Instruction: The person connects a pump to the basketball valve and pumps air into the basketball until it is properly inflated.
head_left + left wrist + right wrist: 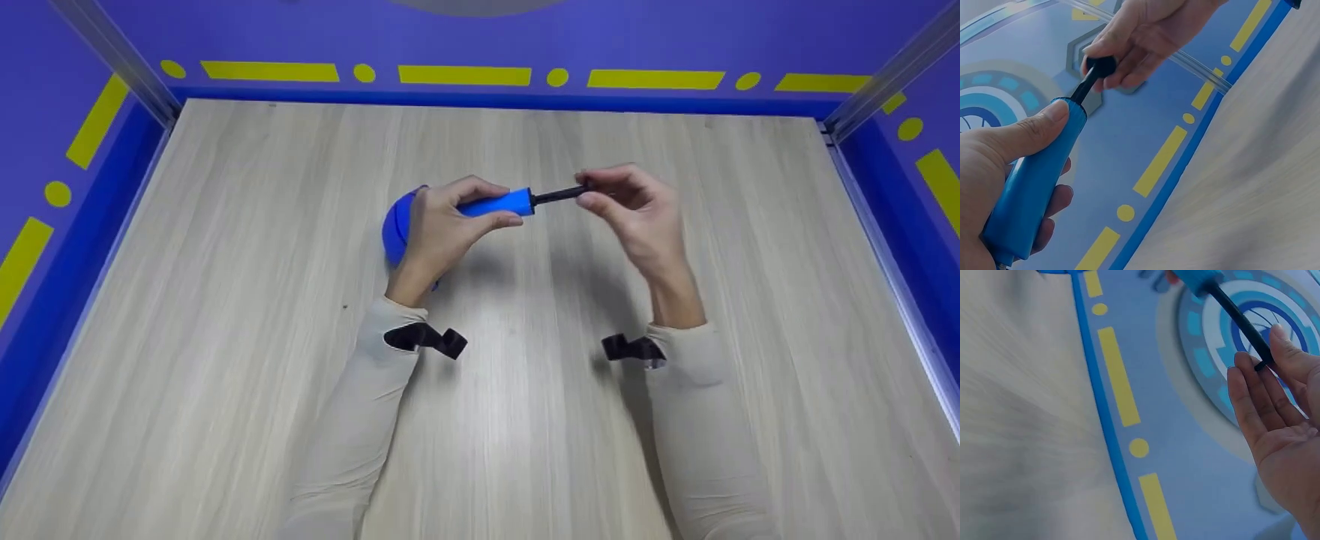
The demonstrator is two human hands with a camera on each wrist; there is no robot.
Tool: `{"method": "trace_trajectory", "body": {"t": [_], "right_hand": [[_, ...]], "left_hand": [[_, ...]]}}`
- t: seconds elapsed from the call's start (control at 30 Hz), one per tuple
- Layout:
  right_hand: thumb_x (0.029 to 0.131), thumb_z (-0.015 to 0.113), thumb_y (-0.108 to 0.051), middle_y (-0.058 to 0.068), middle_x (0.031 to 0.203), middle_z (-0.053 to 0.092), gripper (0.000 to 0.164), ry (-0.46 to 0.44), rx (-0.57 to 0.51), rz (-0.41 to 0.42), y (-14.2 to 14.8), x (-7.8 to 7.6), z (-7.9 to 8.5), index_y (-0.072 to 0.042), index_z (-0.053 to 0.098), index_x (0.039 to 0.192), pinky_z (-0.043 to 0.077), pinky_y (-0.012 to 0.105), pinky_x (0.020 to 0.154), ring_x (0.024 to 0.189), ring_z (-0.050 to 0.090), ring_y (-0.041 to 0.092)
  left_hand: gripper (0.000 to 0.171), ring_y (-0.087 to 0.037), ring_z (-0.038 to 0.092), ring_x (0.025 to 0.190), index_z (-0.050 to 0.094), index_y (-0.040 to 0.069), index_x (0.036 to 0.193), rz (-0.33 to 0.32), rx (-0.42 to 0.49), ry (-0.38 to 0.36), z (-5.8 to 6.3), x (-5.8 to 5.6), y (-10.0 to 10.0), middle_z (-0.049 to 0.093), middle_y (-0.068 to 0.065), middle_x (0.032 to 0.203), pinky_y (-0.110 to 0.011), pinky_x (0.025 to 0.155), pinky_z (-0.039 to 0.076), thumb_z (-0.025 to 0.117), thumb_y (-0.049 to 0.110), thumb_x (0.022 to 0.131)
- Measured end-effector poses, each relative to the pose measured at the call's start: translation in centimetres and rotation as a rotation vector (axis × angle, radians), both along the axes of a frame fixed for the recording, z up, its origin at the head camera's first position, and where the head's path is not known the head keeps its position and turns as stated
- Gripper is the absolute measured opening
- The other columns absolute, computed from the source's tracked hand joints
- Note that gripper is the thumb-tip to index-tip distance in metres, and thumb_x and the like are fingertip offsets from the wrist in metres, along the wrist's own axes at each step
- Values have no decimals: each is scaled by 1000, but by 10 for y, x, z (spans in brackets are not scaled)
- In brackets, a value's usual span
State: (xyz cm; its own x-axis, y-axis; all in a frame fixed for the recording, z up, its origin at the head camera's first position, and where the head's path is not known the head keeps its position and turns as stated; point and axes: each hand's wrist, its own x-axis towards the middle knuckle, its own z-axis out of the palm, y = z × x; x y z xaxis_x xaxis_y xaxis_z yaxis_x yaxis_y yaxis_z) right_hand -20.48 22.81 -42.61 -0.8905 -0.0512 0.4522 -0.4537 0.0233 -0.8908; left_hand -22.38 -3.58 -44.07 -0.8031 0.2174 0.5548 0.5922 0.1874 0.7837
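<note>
In the head view, a blue hand pump (516, 202) is held above the table (247, 315), toward the far edge and well in from the left and right edges. The left hand (441, 225) grips it, thumb and fingers on opposite sides; the right hand (646, 217) pinches the outer end of the black rod (555, 196). Beyond the left hand, on the side of the table's left edge, shows a rounded blue object (396, 232) (perhaps a balloon, though any join to the pump is hidden). The left wrist view shows the thumb lying along the barrel (1028, 191) and a black knob (1105, 66) in the right hand's fingers. In the right wrist view, the rod's end sits between thumb and fingers. The work looks under way: the rod stands out, pushing it in remains, and how many strokes are left I cannot tell.
</note>
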Motion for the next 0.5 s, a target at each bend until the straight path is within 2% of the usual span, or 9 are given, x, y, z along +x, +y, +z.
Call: {"method": "trace_trajectory", "body": {"t": [0.23,0.5], "right_hand": [[94,78,4,21,118,73,25,-27,72,81,-22,2,-6,8,72,119,59,35,92,106,71,31],[93,78,7,17,118,73,30,27,161,85,-13,2,-3,6,73,123,59,33,92,105,71,30]], "left_hand": [[33,-12,76,94,82,3,106,-24,-1,-57,0,3,3,81,-2,100,-30,86,60,93,25,84],[33,-12,76,95,83,4,107,-48,8,-57,0,1,3,81,-1,101,-30,86,60,94,24,83]]}}
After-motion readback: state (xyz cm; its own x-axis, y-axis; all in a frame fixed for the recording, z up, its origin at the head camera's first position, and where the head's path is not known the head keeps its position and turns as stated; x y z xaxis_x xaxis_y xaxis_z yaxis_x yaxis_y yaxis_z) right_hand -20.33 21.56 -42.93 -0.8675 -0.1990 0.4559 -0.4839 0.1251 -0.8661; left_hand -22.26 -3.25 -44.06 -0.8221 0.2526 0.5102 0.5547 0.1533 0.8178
